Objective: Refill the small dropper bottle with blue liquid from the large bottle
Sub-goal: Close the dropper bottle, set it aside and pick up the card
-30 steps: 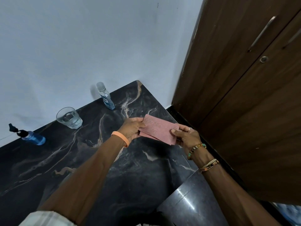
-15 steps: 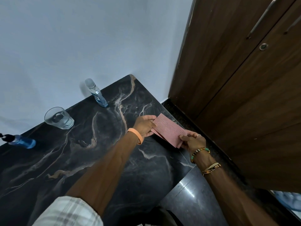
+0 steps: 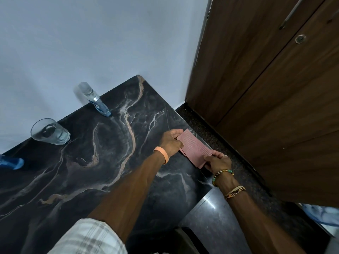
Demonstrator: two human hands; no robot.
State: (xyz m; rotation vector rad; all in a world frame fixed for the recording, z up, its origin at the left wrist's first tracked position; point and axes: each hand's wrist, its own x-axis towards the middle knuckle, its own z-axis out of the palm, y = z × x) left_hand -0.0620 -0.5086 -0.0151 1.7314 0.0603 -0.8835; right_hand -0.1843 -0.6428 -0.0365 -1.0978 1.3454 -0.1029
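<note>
both hands are pinched on the same thing: the left hand [image 3: 171, 142] has the far end of a folded pink cloth [image 3: 194, 146] between thumb and fingers, and the right hand [image 3: 218, 162] clamps the near end, so neither hand is free. the cloth looks ribbed, though it could be stiff paper, i honestly can't tell. it sits low over the right edge of the dark marble table [image 3: 91, 162], partly hanging past the edge on the wardrobe [image 3: 275, 88] side. my guess is it's being laid flat there as a mat or wipe for spills before any pouring starts, which would explain holding it by both ends. the actual task stuff is untouched and well apart from the hands. a clear-capped bottle [image 3: 97, 101] with blue liquid in its lower part stands at the back against the wall [image 3: 91, 43], and a blue bottle [image 3: 11, 163] pokes in at the left frame edge, cut off, so i can't say which one is the dropper. a glass tumbler [image 3: 49, 132] with a bit of clear liquid stands between them near the wall. so the refill hasn't begun; next the hands would need to let go of the cloth and reach across to the bottles.
</note>
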